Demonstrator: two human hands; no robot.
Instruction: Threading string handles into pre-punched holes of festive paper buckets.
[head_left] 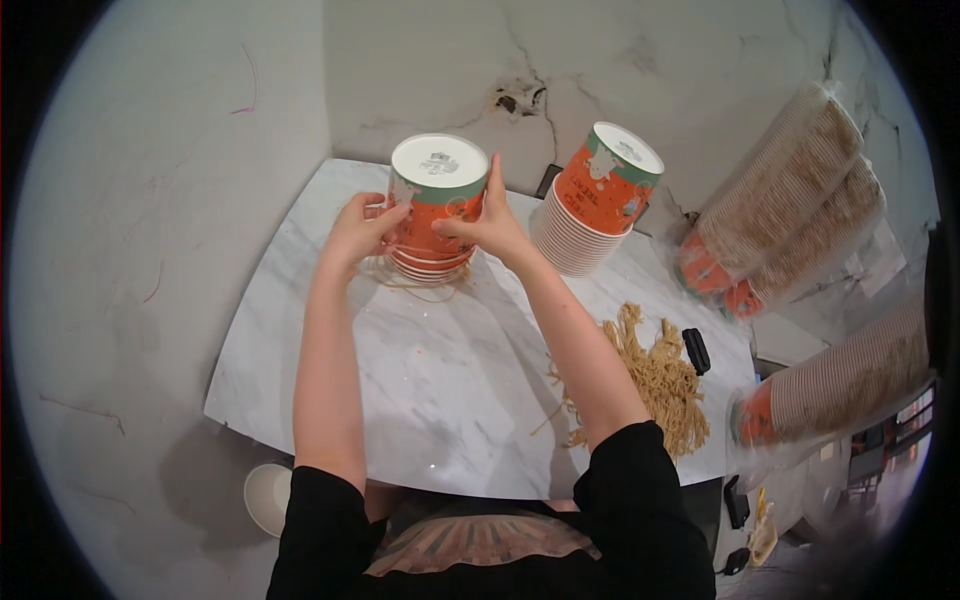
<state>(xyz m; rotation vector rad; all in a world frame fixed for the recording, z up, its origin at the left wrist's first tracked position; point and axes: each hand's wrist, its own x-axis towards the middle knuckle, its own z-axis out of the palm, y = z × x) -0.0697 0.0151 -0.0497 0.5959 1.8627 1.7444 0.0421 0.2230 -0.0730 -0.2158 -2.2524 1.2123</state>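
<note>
Both hands are wrapped round the sides of a short stack of upside-down paper tubs (440,205), orange with a green band and a white base facing up. My left hand (362,232) presses its fingers against the left side. On the right side my right hand (487,222) has its thumb across the front and a finger pointing up along the wall. Tan strands (428,292) lie around the bottom rims of this stack. A taller stack of the same tubs (602,190), also upside down and leaning slightly, stands to the right of my right hand.
A heap of tan strands (660,385) lies by my right forearm, with a small black object (696,351) beside it. Plastic-wrapped tub stacks (785,185) lean at the right, another (850,370) nearer. A white tub (268,498) sits below the marble-patterned table's (430,400) left front edge.
</note>
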